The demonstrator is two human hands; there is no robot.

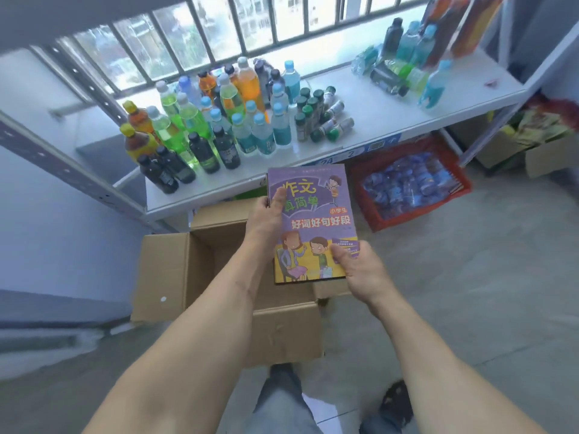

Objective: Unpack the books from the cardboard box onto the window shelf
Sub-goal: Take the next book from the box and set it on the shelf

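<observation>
Book (pixel 316 214): a flat rectangular book with a glossy purple and yellow cover, cartoon figures and Chinese letters on it. It is held in the air, cover up, above the open box and just in front of the shelf edge.
Left hand (pixel 266 214): it grips the left long edge of the book. The thumb lies on the cover near the upper left corner; the other fingers are curled under the book and hidden.
Right hand (pixel 355 267): it pinches the lower right corner, thumb on top of the cover, the other fingers below it.
Cardboard box (pixel 219 277): brown, matte, on the floor under the book, with flaps folded outward. The inside is mostly hidden by the arms.
Window shelf (pixel 391 120): a smooth white board on a metal frame before a barred window.
Bottles (pixel 219 120): many plastic drink bottles, green, orange, dark and clear blue; most stand in a group on the left part, more at the far right.
Red crate (pixel 407 186): a plastic basket on the grey floor under the shelf, filled with blue packets.
</observation>
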